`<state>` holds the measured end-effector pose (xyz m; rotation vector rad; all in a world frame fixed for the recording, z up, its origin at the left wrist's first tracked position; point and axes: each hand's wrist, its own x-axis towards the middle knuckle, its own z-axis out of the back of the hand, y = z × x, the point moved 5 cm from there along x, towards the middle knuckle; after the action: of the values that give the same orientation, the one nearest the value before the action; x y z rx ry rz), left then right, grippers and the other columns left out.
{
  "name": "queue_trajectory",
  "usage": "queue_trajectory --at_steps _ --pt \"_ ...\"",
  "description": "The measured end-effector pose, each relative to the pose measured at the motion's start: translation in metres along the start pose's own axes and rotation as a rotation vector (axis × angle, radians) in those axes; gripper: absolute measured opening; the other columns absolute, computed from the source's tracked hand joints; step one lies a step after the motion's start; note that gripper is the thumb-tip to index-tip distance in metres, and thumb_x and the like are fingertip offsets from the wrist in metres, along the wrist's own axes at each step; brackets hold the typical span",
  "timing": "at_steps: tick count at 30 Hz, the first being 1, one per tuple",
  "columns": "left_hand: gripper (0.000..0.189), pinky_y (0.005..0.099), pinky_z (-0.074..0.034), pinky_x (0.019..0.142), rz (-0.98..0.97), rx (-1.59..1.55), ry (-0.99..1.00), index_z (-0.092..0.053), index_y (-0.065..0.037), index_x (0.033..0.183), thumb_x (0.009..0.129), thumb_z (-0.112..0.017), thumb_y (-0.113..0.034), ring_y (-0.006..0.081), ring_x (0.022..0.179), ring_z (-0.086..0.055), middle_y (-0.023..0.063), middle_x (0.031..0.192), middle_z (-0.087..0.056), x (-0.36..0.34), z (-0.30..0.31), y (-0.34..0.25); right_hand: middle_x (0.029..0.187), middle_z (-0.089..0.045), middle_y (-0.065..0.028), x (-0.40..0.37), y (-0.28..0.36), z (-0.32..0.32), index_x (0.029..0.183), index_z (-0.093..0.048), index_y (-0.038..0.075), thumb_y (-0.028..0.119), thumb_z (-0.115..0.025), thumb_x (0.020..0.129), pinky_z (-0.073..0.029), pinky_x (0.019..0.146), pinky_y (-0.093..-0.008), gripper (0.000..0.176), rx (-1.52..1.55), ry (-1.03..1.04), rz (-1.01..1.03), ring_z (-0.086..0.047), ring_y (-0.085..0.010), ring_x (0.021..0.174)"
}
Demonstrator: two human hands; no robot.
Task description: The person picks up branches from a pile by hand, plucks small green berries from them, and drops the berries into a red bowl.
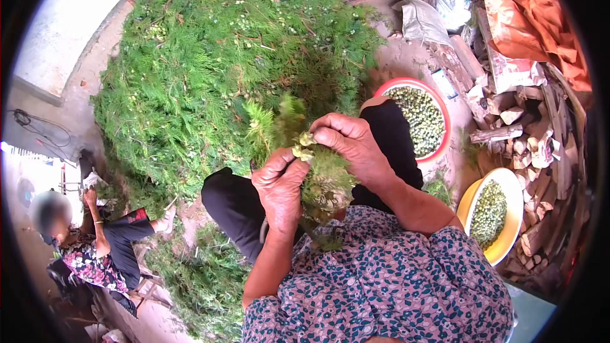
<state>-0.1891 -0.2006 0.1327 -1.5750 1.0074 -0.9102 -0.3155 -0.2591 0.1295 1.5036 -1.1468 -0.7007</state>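
Observation:
In the middle of the head view, my left hand [278,187] is closed on a feathery evergreen sprig [327,184], whose foliage hangs towards my lap. Pale green seed cones [304,151] cluster between the fingertips of both hands. My right hand [351,145] has thumb and forefinger pinched on one of these cones, close to the left fingertips. Beyond my knees lies a large heap of cut evergreen branches [210,70], some bearing similar small cones.
By my right knee stands a red-rimmed basin [446,124] of green cones. A yellow basin [515,219], also holding cones, is nearer. Split firewood [540,197] and an orange cloth [540,19] line the right side. Another person [95,260] sits at left beside more branches [200,279].

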Motion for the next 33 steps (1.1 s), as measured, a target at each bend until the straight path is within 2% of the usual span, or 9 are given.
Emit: queue_trajectory --at_steps 5,6,9,14,16,20,23,26,33 --pt "0.015 0.0205 -0.04 0.064 -0.14 0.142 -0.005 -0.061 0.001 0.073 0.065 -0.063 0.013 0.0052 0.066 -0.047 -0.0028 0.07 -0.054 -0.008 0.005 -0.025 0.079 -0.052 0.0017 -0.004 -0.004 -0.013 0.086 -0.055 0.005 0.028 -0.048 0.09 -0.039 0.061 -0.0215 0.024 0.455 -0.006 -0.267 -0.048 -0.0081 0.068" --pt "0.012 0.0207 -0.039 0.059 -0.137 0.095 -0.016 -0.061 0.003 0.075 0.066 -0.065 0.01 0.0059 0.063 -0.047 -0.0007 0.068 -0.054 -0.01 0.008 -0.027 0.076 -0.05 0.0009 0.003 -0.005 -0.011 0.084 -0.055 0.006 0.029 -0.047 0.091 -0.036 0.054 -0.0213 0.025 0.793 0.291 -0.312 -0.048 -0.0095 0.066" --pt "0.012 0.021 -0.039 0.058 -0.135 0.219 -0.03 -0.061 0.003 0.075 0.066 -0.066 0.01 0.0061 0.063 -0.046 -0.0004 0.068 -0.054 -0.014 0.02 -0.035 0.087 -0.053 -0.0042 0.006 -0.002 -0.004 0.093 -0.052 0.006 0.025 -0.05 0.089 -0.038 0.054 -0.0206 0.02 0.668 0.078 -0.291 -0.049 -0.0109 0.069" --pt "0.012 0.022 -0.039 0.058 -0.183 0.332 -0.066 -0.062 0.003 0.076 0.066 -0.066 0.009 0.0077 0.062 -0.048 0.0013 0.067 -0.055 -0.022 0.031 -0.043 0.085 -0.054 -0.0031 0.002 0.006 -0.023 0.098 -0.053 0.005 0.012 -0.049 0.088 -0.038 0.054 -0.0202 0.014 0.689 0.178 -0.308 -0.049 -0.0099 0.067" --pt "0.013 0.0224 -0.039 0.058 -0.153 0.336 -0.076 -0.062 0.002 0.076 0.066 -0.066 0.009 0.0083 0.062 -0.048 0.0019 0.067 -0.055 -0.025 0.034 -0.041 0.081 -0.054 -0.0017 -0.001 0.003 -0.035 0.102 -0.054 0.004 0.011 -0.052 0.086 -0.036 0.053 -0.0189 0.018 0.344 0.406 -0.213 -0.047 -0.0074 0.064" --pt "0.013 0.0237 -0.04 0.058 -0.074 0.289 -0.067 -0.063 0.001 0.077 0.066 -0.065 0.008 0.0098 0.062 -0.05 0.0036 0.067 -0.057 -0.03 0.046 -0.026 0.071 -0.052 0.0027 -0.002 0.005 -0.052 0.097 -0.059 0.002 0.013 -0.054 0.086 -0.035 0.051 -0.0187 0.016 -0.078 0.431 0.046 -0.044 -0.0024 0.06" --pt "0.013 0.0239 -0.04 0.058 -0.046 0.341 -0.046 -0.063 0.002 0.077 0.066 -0.064 0.008 0.0103 0.061 -0.05 0.0035 0.066 -0.056 -0.033 0.045 -0.021 0.069 -0.053 0.0038 -0.005 -0.015 -0.052 0.09 -0.059 0.003 0.021 -0.052 0.088 -0.035 0.052 -0.0182 0.019 -0.118 0.368 -0.028 -0.045 -0.0013 0.063" --pt "0.012 0.0243 -0.04 0.057 -0.006 0.349 -0.035 -0.063 0.002 0.077 0.066 -0.064 0.007 0.0108 0.061 -0.05 0.0036 0.066 -0.056 -0.034 0.043 -0.013 0.069 -0.054 0.0024 -0.014 -0.036 -0.052 0.079 -0.059 0.006 0.033 -0.052 0.088 -0.037 0.052 -0.0185 0.028 0.197 0.267 -0.51 -0.045 -0.0011 0.059" --pt "0.011 0.0243 -0.04 0.056 -0.055 0.372 -0.028 -0.063 0.002 0.077 0.068 -0.063 0.007 0.0104 0.06 -0.049 0.0039 0.065 -0.055 -0.027 0.038 -0.001 0.078 -0.055 -0.0044 -0.002 -0.037 -0.029 0.091 -0.053 0.005 0.027 -0.047 0.09 -0.034 0.043 -0.0197 0.023 0.586 0.132 -0.553 -0.048 -0.0074 0.057"
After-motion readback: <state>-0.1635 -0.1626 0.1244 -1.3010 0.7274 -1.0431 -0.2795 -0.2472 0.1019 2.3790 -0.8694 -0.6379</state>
